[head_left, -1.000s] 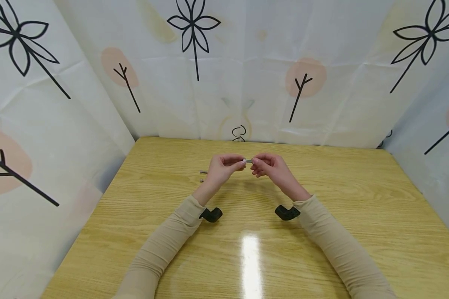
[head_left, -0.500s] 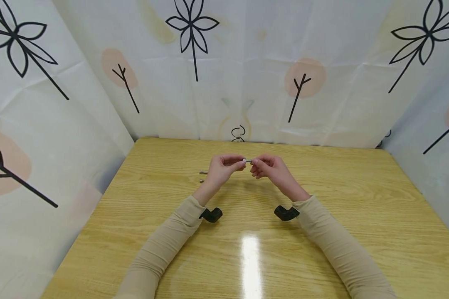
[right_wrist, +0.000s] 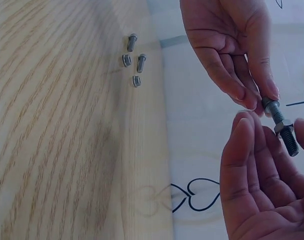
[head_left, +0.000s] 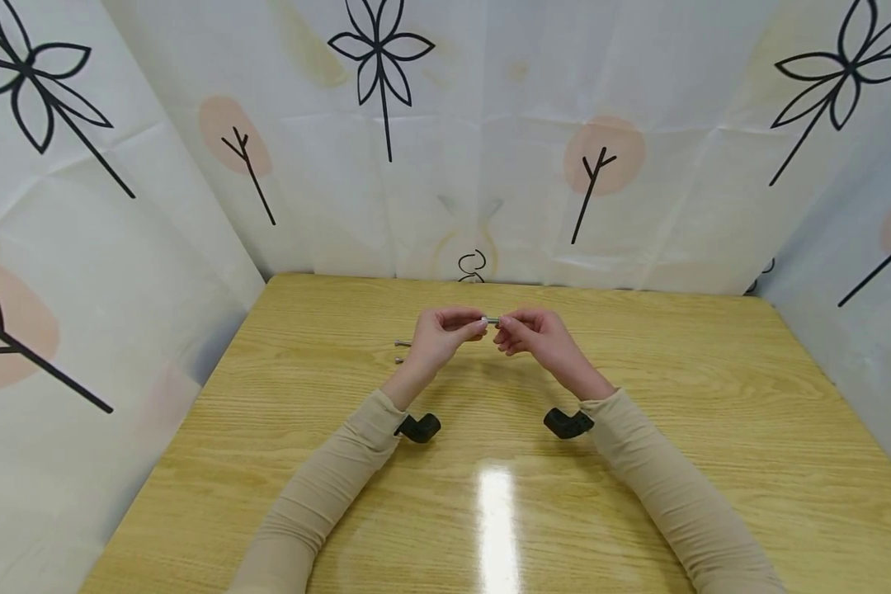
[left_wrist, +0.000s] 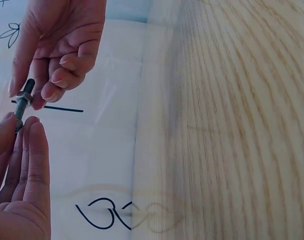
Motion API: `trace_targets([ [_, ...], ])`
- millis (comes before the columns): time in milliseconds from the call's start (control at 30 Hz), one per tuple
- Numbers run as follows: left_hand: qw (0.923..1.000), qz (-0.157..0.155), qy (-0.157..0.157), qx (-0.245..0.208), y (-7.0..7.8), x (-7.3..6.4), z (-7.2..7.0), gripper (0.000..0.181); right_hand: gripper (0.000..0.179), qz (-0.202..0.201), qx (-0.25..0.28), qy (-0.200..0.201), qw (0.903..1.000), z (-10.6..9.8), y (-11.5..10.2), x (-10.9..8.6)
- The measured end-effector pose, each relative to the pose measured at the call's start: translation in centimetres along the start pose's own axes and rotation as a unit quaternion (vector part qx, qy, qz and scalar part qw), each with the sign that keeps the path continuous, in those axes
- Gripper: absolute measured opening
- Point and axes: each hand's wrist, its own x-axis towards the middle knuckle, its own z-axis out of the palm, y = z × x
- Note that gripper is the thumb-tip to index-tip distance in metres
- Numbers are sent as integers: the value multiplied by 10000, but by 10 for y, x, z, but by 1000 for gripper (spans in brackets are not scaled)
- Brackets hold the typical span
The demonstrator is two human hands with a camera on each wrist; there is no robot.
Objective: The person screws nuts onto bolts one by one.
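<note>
My left hand [head_left: 436, 337] pinches the head end of a metal bolt [right_wrist: 276, 113] between thumb and fingertips, above the far part of the table. A hex nut [right_wrist: 283, 126] sits partway along the bolt's threads, and the threaded tip sticks out beyond it. From the other side, my right hand [head_left: 545, 337] has thumb and index finger around the nut, as the left wrist view also shows with the nut [left_wrist: 24, 97] between them. Both hands face each other, and the bolt [head_left: 492, 320] lies level between them in the head view.
Two more bolts [right_wrist: 132, 43] and two nuts [right_wrist: 126, 60] lie on the wooden table [head_left: 327, 396], left of my left hand. Black curved pieces [head_left: 420, 428] stick out at both wrists. Patterned white cloth [head_left: 483, 190] hangs behind the table and at its sides.
Both hands keep nearly the same place and hold. My right hand's lower fingers have shifted slightly at the nut.
</note>
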Motion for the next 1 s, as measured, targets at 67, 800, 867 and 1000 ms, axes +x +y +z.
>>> trace_targets([
  [67,10000,-1,4,-2,0,0,0,24,33,41,43,5,10000,0,0,0],
  [800,10000,-20,-25,77,1,0,-1,29,35,-223,183,14,9996,1,-3,-2],
  [867,10000,-19,-27,70,2,0,-2,29,34,-262,162,23,9995,1,-3,-2],
  [1000,10000,12,-21,71,2,0,-1,28,32,-104,-142,102,9998,1,-4,0],
])
